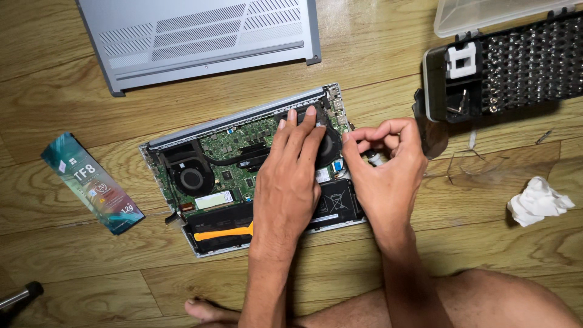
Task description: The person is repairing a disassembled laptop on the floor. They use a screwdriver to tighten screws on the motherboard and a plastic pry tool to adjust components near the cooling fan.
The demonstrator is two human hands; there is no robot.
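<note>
- The laptop [243,176] lies opened, insides up, on the wooden floor [364,267]; every place below is told from it.
- The left hand [290,176] lies flat across its middle, fingers spread narrow and pressed on the right-hand fan [331,149] near the hinge edge. It holds nothing; it pins the part down.
- The right hand [388,170] sits at the laptop's right edge, fingers curled tight round a small tool [375,159] whose pale end shows; the tip meets the board just beside the fan. What kind of tool it is I cannot tell.
- To do this well, I judge: keep the flat hand's weight light and on the fan housing, not on the green board or the heat pipe [240,159].
- Hold the tool upright over its spot, so it does not slip toward the battery [225,228] at the near edge.
- The left-hand fan [191,178] is uncovered and untouched.
- Beyond the far edge lies the grey bottom cover [200,36], vents up.
- To the far right stands the open bit case [516,67]; further right, nearer the person, a crumpled tissue [537,200].
- To the left lies a teal packet [91,182], well apart.
- Small loose parts lie between laptop and tissue; mind them when shifting.
</note>
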